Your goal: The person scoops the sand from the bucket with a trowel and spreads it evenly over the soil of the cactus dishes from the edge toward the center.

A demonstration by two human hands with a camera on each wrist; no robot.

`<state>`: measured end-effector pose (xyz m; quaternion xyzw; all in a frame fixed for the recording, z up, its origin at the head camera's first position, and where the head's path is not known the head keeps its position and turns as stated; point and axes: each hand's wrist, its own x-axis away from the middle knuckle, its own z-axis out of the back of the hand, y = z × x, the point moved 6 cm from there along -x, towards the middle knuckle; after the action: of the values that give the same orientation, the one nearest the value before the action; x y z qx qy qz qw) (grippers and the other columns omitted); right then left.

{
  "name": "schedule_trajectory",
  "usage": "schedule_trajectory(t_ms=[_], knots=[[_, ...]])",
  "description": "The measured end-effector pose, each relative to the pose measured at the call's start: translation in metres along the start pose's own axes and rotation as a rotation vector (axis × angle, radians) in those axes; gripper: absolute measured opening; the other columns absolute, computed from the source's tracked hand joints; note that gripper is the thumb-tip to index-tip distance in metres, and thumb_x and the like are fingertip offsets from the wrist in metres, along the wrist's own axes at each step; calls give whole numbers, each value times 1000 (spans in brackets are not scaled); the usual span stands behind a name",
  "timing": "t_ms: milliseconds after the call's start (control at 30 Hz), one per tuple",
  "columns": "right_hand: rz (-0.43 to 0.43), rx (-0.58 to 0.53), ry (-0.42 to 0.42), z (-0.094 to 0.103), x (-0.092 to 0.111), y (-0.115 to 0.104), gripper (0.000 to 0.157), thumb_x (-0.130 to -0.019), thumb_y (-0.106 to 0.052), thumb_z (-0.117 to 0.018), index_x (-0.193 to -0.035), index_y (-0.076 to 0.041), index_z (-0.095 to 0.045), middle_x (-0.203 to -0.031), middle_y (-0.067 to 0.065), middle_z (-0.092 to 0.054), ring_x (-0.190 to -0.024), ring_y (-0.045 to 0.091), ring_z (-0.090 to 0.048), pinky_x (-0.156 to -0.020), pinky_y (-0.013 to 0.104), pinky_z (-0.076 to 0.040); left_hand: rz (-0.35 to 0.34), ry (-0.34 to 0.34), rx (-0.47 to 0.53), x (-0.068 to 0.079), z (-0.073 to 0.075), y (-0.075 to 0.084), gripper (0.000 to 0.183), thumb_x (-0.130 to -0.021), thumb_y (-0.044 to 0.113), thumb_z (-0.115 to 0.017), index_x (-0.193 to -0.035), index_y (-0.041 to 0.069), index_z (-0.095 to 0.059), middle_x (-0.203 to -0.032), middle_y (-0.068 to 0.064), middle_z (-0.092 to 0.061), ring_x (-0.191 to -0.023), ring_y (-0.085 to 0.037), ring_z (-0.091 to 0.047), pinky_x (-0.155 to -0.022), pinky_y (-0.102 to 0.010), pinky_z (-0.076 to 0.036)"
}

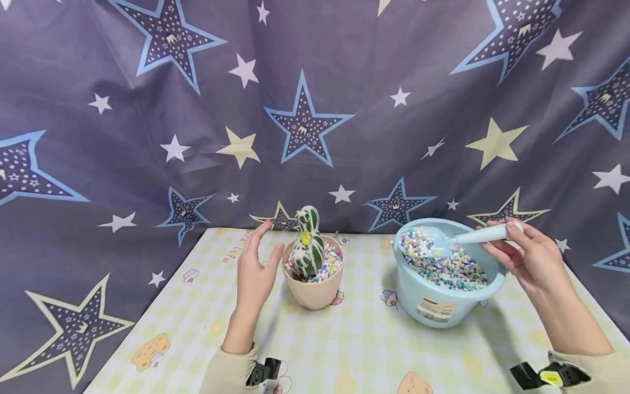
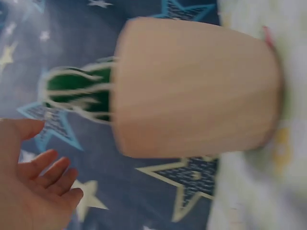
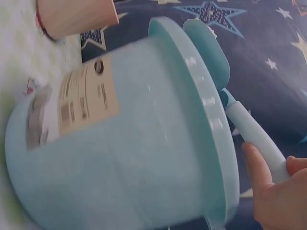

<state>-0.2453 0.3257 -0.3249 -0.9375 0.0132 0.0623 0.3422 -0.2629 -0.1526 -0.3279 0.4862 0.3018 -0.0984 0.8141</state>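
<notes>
My right hand [image 1: 538, 262] grips the handle of a light blue scoop [image 1: 479, 235], which is heaped with small multicoloured pebbles [image 1: 416, 242]. The scoop is over the left part of a light blue bucket [image 1: 408, 273] that holds more pebbles. In the right wrist view the scoop's bowl [image 3: 211, 52] shows just above the bucket's rim. To the left stands a peach pot [image 1: 315, 293] with a green cactus [image 1: 308, 251] and pebbles around it. My left hand [image 1: 258, 268] is beside the pot's left side, thumb apart from the fingers, holding nothing.
A pale green checked tablecloth [image 1: 364, 350] with printed cartoons covers the table. Behind it hangs a dark curtain [image 1: 315, 180] patterned with stars. The bucket carries a paper label [image 1: 435, 310] on its front. Table surface lies between pot and bucket.
</notes>
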Motion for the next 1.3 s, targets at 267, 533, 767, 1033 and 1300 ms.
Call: schedule_trajectory(t_ms=[267, 533, 767, 1033, 1300], knots=[[-28, -20, -49, -20, -2, 23, 20, -104, -1, -43, -104, 3, -63, -101, 23, -75, -91, 36, -75, -79, 45, -62, 142, -264, 80, 6, -25, -45, 52, -101, 23, -58, -149, 9, -45, -155, -14, -45, -146, -32, -40, -124, -47, -29], [-22, 104, -56, -45, -9, 50, 8, -102, -2, -49, -102, 1, -56, -100, 17, -77, -89, 29, -76, -79, 37, -62, 169, -426, 124, 17, -35, -69, 62, -100, 23, -59, -154, 6, -35, -159, -17, -37, -149, -34, -33, -125, -47, -25], [-42, 213, -59, -65, -17, 70, 10, -101, -7, -54, -108, 0, -54, -101, 12, -77, -90, 23, -76, -80, 31, -61, 227, -537, 210, 23, -40, -78, 83, -92, 20, -70, -159, 7, -23, -162, -15, -31, -151, -31, -29, -126, -46, -21], [-80, 350, -22, -77, -25, 92, 21, -102, -13, -55, -114, 2, -46, -99, 4, -77, -90, 17, -76, -82, 29, -60, 223, -576, 178, 24, -47, -82, 105, -82, 26, -83, -161, 17, -15, -168, -9, -17, -155, -28, -18, -127, -44, -17], [-115, 480, 32, -84, -32, 109, 18, -104, -15, -51, -114, -4, -41, -91, -5, -77, -84, 10, -76, -78, 24, -61, 223, -544, 135, 25, -47, -85, 103, -81, 27, -84, -160, 15, -18, -168, -9, -18, -155, -31, -18, -127, -44, -18]])
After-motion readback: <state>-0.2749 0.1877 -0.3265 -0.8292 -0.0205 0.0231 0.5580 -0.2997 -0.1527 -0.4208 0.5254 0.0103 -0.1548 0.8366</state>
